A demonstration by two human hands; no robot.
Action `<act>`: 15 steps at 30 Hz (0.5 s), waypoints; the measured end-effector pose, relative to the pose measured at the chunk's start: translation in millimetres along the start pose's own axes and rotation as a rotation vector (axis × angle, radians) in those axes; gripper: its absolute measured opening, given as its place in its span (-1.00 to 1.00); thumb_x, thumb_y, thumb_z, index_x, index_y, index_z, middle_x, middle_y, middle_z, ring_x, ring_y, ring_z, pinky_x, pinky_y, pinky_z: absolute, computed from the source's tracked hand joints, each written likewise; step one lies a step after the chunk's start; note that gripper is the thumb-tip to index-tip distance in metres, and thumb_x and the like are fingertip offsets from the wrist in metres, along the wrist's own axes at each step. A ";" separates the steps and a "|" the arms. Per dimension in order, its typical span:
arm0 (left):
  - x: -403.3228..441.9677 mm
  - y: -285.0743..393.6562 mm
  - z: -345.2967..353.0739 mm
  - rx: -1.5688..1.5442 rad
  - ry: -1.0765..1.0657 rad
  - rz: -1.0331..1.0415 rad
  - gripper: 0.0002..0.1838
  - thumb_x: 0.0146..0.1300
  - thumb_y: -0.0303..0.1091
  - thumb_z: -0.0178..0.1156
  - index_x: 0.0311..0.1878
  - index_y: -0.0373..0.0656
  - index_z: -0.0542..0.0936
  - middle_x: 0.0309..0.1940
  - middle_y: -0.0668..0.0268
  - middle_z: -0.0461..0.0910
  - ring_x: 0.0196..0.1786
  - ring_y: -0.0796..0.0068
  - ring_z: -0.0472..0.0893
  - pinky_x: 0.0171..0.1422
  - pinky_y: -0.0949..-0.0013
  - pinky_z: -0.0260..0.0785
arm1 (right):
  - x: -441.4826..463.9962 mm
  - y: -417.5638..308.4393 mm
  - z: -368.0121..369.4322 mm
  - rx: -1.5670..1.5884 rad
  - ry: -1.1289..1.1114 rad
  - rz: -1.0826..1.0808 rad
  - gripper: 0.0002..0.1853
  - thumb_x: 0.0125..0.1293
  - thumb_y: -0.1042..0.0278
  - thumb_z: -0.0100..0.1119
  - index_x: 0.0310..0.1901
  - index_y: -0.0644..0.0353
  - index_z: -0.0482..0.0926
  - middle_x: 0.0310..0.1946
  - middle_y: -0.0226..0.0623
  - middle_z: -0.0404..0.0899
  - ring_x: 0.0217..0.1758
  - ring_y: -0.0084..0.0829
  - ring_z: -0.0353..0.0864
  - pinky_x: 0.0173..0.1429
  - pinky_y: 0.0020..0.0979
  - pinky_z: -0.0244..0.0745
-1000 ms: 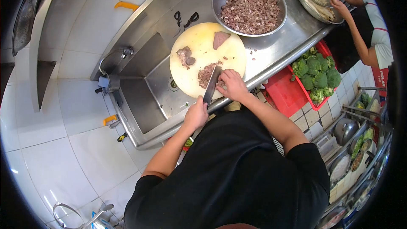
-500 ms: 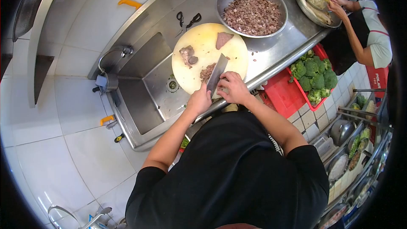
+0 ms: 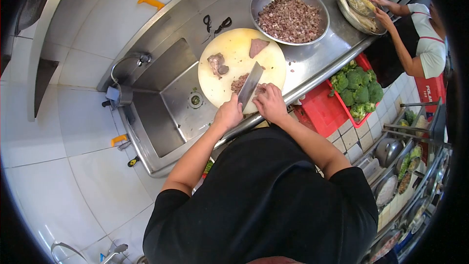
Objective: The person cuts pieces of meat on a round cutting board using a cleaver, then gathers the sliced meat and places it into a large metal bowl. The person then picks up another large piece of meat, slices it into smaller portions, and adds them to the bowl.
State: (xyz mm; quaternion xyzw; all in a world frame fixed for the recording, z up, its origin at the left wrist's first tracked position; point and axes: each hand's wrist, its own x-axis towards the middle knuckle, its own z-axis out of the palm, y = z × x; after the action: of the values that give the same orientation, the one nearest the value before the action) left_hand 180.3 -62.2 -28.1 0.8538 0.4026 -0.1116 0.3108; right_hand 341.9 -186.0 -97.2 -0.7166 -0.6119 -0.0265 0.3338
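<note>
My left hand [image 3: 228, 112] is closed round the handle of a cleaver [image 3: 250, 85], whose blade slants up and right over the round cutting board [image 3: 234, 42]. Beside the blade, to its right, my right hand [image 3: 270, 103] has its fingers curled down on a piece of meat near the board's edge; they hide most of it. Chopped meat [image 3: 238, 84] lies left of the blade. A larger lump of meat [image 3: 217, 63] rests at the board's left, and a flat slab of meat [image 3: 258, 47] near its top right.
A steel bowl of diced meat [image 3: 291, 19] stands behind the board, with scissors [image 3: 216, 25] to its left. The sink [image 3: 161, 110] is at the left. Broccoli [image 3: 356, 88] fills a red basket at the right. A co-worker [image 3: 410, 39] handles food over a bowl, back right.
The cleaver and my left hand have shifted slightly up and right since the first frame. My right hand's fingers have moved on the meat. The visible chopped pile looks smaller beside the blade.
</note>
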 end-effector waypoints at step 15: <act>-22.7 32.0 -23.0 0.033 -0.016 0.003 -0.74 0.55 -0.30 0.01 0.13 -0.26 0.33 -0.27 -0.35 0.68 -0.10 -0.41 0.69 0.07 -0.31 0.48 | 25.2 28.8 -6.3 0.297 -0.166 0.123 -0.85 0.21 0.44 0.29 -0.21 0.27 0.60 -0.16 -0.09 0.59 0.04 -0.04 0.58 0.19 -0.12 0.55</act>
State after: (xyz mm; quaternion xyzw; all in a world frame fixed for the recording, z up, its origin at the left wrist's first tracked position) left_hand 188.3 -77.4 14.0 0.8584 0.3970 -0.1247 0.3001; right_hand 376.3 -168.3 -93.9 -0.6951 -0.5896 0.1441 0.3853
